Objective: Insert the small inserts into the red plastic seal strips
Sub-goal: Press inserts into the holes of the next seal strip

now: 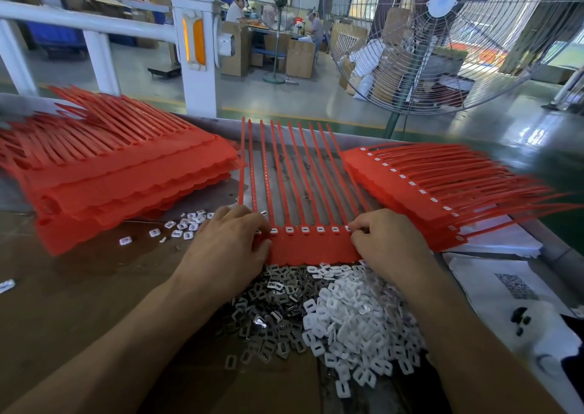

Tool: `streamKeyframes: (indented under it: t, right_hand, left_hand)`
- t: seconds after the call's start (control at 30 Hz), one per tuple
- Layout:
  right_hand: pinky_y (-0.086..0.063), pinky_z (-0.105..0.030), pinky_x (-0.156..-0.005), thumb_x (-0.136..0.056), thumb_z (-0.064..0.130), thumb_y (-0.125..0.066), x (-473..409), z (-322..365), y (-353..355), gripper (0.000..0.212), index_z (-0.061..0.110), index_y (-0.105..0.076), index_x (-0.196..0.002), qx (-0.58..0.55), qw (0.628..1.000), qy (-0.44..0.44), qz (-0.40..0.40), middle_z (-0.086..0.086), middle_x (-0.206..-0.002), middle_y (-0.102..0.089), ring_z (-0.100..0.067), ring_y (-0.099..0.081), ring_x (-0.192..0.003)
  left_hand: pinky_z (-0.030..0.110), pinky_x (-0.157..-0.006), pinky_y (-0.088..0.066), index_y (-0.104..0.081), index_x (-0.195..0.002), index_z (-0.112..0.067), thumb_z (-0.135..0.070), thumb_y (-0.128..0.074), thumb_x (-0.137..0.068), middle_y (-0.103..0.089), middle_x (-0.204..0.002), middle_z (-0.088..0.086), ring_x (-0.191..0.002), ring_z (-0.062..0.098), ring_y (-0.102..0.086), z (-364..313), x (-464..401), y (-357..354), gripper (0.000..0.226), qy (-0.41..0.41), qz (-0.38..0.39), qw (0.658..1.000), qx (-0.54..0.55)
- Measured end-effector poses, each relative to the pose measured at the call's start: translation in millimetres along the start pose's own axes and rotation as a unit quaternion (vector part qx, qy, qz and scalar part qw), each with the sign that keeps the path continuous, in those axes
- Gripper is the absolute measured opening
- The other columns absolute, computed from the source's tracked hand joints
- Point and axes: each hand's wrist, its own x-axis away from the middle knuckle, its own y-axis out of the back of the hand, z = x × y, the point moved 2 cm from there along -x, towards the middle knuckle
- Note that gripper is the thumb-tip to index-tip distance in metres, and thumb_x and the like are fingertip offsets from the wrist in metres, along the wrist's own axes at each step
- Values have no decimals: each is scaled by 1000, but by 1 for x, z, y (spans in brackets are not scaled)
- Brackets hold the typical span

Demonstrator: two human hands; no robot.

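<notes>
On a brown worktable, the left hand and right hand each pinch an end of a flat red plastic seal strip comb holding small white inserts.

- Hands: 2, the left grip and the right grip.
- Sheet of joined red seal strips between the hands: 1, with 10 tails showing.
- White inserts seated in that sheet: 6 visible in the row between the hands.
- Stacks of red seal sheets: 2, left stack and right stack.
- Loose heaps: 2, metal inserts and white inserts; pieces too many to count.
- Standing fans: 2, near fan and far fan.
</notes>
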Motion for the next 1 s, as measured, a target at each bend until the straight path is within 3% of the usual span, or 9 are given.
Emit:
streamKeyframes:
  t: [0.13, 0.2, 0.3, 0.43, 0.53, 0.67, 0.8, 0.9, 1.0]
  right_hand:
    - [-53, -35, -78, -94, 15, -52, 0, 10, 1, 29, 21, -79, -102, 130, 991, 34, 25, -2, -104, -68, -26, -67, -100]
    - [-44, -33, -73, -95, 10, -50, -1, 17, 0, 30, 20, -75, -109, 197, 979, 51, 25, -5, -109, -60, -29, -64, -106]
    - [-37, -32, -71, -92, 6, -51, -3, 21, -2, 31, 17, -73, -111, 227, 972, 62, 22, -5, -111, -59, -28, -61, -108]
    - [-53, -36, -84, -89, 3, -55, -3, 7, 2, 37, 21, -79, -110, 105, 993, 18, 57, -4, -107, -70, -28, -66, -106]
    - [-52, -39, -91, -92, 2, -53, 2, -6, 1, 41, 22, -77, -119, 47, 996, 22, 73, -1, -103, -69, -24, -66, -104]
    - [-47, -33, -103, -103, 12, -48, 3, -14, 1, 40, 27, -71, -132, 11, 997, 29, 64, 1, -127, -66, -20, -62, -119]
    - [-44, -9, -74, -101, 21, -58, 4, -16, 10, 27, 31, -76, -118, -40, 996, 40, 69, 13, -118, -72, -1, -67, -94]
    - [-51, -19, -76, -97, 32, -70, 8, -13, 19, 10, 37, -79, -96, -76, 989, 70, 105, 21, -94, -75, 6, -67, -84]
    - [-47, -20, -73, -89, 41, -79, 13, -7, 20, 4, 38, -79, -86, -114, 972, 113, 173, 25, -86, -74, 6, -68, -80]
  left_hand:
    - [39, -109, -39, -64, -121, -35, -41, -59, -96, -58, -125, -15, -124, 12, -44, -1, 0, 0, 26, 1, 0, 1000, -1]
    - [40, -109, -39, -64, -120, -34, -40, -59, -96, -58, -124, -14, -124, 12, -44, -1, 0, 0, 26, 1, 1, 1000, -2]
    - [40, -108, -40, -65, -119, -35, -40, -60, -95, -58, -123, -14, -123, 12, -44, -1, 0, 0, 25, 1, -1, 1000, 1]
    - [38, -108, -39, -64, -120, -35, -41, -60, -96, -58, -123, -15, -123, 12, -43, -1, 0, 0, 25, 0, -1, 1000, -3]
    - [38, -108, -39, -65, -120, -33, -39, -60, -95, -59, -123, -14, -123, 13, -44, -2, 0, 1, 26, -1, -1, 1000, -5]
    - [38, -108, -38, -66, -120, -32, -38, -60, -95, -58, -124, -14, -124, 13, -44, -2, 0, 1, 26, -2, 0, 1000, -1]
    - [36, -108, -37, -65, -121, -33, -40, -59, -96, -57, -125, -15, -125, 12, -43, -1, 1, 1, 26, -1, 0, 1000, 0]
    - [37, -109, -37, -65, -121, -33, -40, -59, -96, -57, -126, -14, -125, 12, -43, -1, 1, 2, 26, -1, 2, 1000, 0]
    - [37, -109, -37, -65, -121, -33, -40, -59, -96, -57, -126, -14, -125, 12, -43, -1, 1, 1, 27, -1, 2, 1000, -1]
